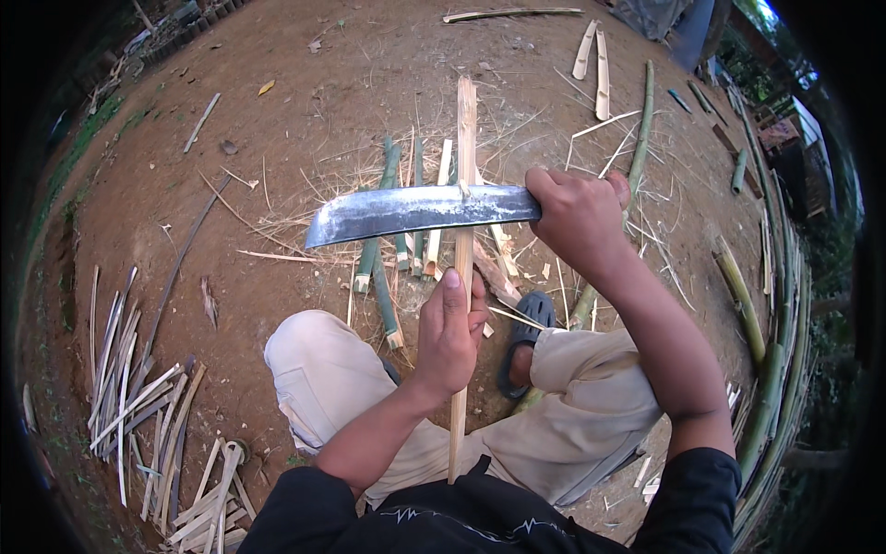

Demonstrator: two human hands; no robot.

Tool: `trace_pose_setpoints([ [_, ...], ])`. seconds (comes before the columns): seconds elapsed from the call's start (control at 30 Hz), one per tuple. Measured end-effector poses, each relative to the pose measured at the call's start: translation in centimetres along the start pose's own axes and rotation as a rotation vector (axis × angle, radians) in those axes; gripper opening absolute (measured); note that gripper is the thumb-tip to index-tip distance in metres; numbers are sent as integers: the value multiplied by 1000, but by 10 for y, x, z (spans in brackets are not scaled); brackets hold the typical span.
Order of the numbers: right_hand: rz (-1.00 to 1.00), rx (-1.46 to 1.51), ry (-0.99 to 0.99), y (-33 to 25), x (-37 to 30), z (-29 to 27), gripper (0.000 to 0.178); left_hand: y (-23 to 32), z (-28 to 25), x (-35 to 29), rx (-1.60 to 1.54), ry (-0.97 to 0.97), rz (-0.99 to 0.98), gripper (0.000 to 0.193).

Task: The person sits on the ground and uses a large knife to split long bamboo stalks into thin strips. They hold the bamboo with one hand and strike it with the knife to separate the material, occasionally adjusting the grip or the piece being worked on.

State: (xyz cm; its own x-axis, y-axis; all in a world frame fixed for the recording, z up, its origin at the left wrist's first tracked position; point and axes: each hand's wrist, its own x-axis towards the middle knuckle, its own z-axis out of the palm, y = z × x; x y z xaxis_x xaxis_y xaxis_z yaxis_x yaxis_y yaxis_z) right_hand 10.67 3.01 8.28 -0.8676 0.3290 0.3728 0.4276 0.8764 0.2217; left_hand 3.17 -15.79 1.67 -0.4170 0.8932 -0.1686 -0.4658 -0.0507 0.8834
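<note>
My left hand is closed round a long pale strip of split bamboo, which runs from my waist out to the far ground. Across the strip lies the broad blade of a machete, its tip pointing left. My right hand grips the machete at its right end, and the fingers hide the handle. The blade touches the strip's upper side, beyond my left hand. Under the blade, several short green bamboo pieces lie on the ground among thin shavings.
Piles of split bamboo strips lie at the left and lower left. Long green bamboo poles line the right side. Two halved bamboo pieces rest at the far right. My foot in a dark clog is beside the shavings.
</note>
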Motion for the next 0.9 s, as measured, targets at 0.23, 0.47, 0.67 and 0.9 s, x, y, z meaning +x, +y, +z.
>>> trace_pose_setpoints([
  [0.23,94,-32,-17,23,7,-6,3,-8,2,7,99,-3,80,52],
  [0.47,273,-104,-121,45,8,-7,7,-3,5,7,34,-18,-11,53],
  [0.67,-162,-30,38,3,-4,-1,12,2,2,2,-63,-12,-65,53],
  [0.9,234,32,-204,-3,4,-14,13,-13,0,3,9,2,-64,56],
])
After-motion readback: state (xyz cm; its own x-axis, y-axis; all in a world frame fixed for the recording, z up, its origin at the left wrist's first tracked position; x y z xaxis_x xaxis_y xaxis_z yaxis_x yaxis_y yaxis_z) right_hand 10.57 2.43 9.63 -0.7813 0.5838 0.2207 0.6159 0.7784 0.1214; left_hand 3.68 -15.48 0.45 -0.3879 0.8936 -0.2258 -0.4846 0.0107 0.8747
